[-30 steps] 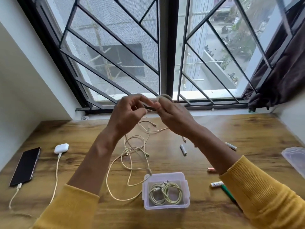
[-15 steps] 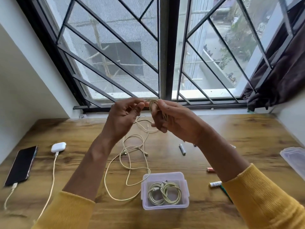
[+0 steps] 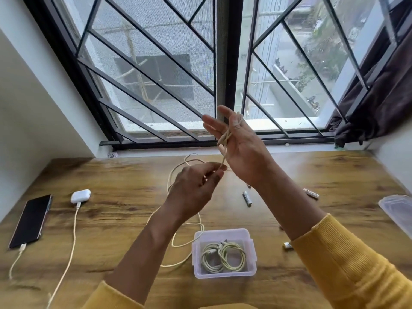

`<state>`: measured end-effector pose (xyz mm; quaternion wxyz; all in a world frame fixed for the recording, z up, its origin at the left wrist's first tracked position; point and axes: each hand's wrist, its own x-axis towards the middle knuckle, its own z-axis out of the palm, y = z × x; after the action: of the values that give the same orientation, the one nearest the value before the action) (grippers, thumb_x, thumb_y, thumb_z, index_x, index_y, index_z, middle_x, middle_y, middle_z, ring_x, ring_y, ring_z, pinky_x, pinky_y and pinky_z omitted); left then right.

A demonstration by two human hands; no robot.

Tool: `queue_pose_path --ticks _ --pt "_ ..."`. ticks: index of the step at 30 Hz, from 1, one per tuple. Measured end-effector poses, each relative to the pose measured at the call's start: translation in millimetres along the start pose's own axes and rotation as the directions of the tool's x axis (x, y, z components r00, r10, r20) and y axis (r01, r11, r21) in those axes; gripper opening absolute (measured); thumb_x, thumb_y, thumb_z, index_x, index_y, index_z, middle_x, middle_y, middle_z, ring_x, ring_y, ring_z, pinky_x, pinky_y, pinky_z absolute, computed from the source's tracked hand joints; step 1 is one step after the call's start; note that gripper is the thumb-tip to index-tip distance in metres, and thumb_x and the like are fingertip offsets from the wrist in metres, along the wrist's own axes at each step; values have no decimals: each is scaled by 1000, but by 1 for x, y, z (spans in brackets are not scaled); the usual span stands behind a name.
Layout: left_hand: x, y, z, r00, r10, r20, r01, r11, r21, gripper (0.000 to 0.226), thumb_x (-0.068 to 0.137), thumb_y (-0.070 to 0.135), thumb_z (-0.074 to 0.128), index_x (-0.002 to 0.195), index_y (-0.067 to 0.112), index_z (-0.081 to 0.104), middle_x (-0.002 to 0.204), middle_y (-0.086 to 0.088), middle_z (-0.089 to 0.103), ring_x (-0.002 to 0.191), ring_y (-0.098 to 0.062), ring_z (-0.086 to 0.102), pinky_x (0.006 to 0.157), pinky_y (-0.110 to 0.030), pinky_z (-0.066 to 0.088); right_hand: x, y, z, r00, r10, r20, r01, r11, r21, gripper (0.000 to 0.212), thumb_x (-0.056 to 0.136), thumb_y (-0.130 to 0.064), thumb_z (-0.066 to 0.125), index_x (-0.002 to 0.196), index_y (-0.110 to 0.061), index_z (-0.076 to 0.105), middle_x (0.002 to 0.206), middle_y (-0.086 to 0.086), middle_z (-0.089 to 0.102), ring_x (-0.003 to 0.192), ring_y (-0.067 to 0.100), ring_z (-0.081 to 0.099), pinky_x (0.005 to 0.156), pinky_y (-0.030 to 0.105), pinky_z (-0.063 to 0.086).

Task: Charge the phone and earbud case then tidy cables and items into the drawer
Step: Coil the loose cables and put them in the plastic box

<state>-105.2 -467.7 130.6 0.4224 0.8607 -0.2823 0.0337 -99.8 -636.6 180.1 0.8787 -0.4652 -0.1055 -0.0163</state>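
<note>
The right hand (image 3: pixel 242 148) is raised above the desk (image 3: pixel 124 179), in front of the window (image 3: pixel 156 70), with the palm turned toward the camera. Its fingers (image 3: pixel 211 124) are nearly straight and spread, and several turns of a cream cable (image 3: pixel 225 141) are wound around them and across the palm. The left hand (image 3: pixel 194 188) is lower, just beside the right wrist. Its thumb and fingers are curled and pinch the same cable where it comes down from the right hand. The rest of this cable hangs to the desk and lies there in loose loops, passing just beside the left side of a clear plastic box (image 3: pixel 224 234).

This box stands on the desk near the person, and inside it lie coiled cables (image 3: pixel 223 256) of pale colour. At the left of the desk a dark phone (image 3: pixel 31 220) lies flat with a white charging cable (image 3: pixel 15 259) plugged into its near end. Just beside it, a white earbud case (image 3: pixel 80 196) is also connected to a white cable (image 3: pixel 71 241) that runs toward the near edge. Some batteries (image 3: pixel 247 198) lie scattered on the desk to the right, well apart from each other. At the far right edge lies a clear lid (image 3: pixel 395 214). Both arms wear yellow sleeves (image 3: pixel 347 264).
</note>
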Motion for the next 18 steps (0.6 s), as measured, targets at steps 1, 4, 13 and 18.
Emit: queue_pose_path --ticks 1,4,13,18 --pt "-1 3 -2 1000 22 19 -23 999 22 29 102 44 59 124 34 77 78 17 66 70 2 59 69 -28 45 -1 2 -2 1000 4 -19 -5 999 -48 42 115 -31 29 150 -12 42 132 13 71 136 24 61 101 32 42" --pt "1 13 -12 995 97 39 -101 988 113 28 101 40 62 124 33 76 80 11 70 67 -1 56 67 -30 44 -7 12 -6 999 -18 -47 4 958 -285 41 115 -26 35 152 -12 44 132 16 72 132 19 64 109 30 42" --pt "14 19 -64 994 105 26 -108 979 175 12 90 31 84 102 33 82 90 21 78 84 5 73 80 -35 63 -24 26 -2 993 115 6 -79 723 -687 40 116 -30 32 107 -6 63 64 11 60 53 19 53 50 28 43" --pt "16 14 -75 999 49 -16 -48 998 41 11 84 30 88 92 30 82 85 15 79 83 -3 76 73 -39 64 -33 14 10 943 325 79 -193 722 -665 84 110 -59 9 89 -5 70 57 8 45 45 15 39 51 31 41"
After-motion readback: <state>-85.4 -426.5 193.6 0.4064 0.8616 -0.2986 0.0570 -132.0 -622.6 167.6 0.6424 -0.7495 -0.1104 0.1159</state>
